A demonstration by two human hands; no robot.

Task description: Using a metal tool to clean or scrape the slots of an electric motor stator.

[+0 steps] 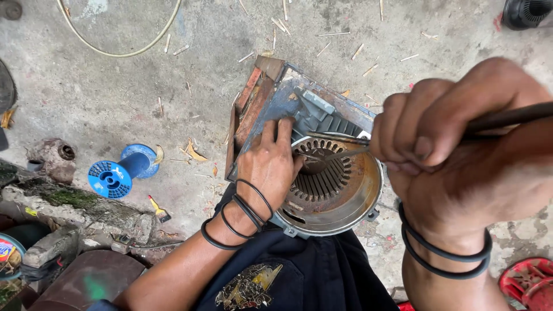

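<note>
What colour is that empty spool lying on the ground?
The spool is bright blue, seen best in the head view, lying on the concrete left of the left hand.

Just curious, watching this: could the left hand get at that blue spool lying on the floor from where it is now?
Probably yes. The left hand rests on the motor housing, holding nothing, and the blue spool lies on bare concrete to its left with only small scraps between them.

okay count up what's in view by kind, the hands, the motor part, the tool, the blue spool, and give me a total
Hands: 2, left hand, right hand
Motor stator housing: 1
Thin metal tool in the right hand: 1
Blue spool: 1
Total: 5
</note>
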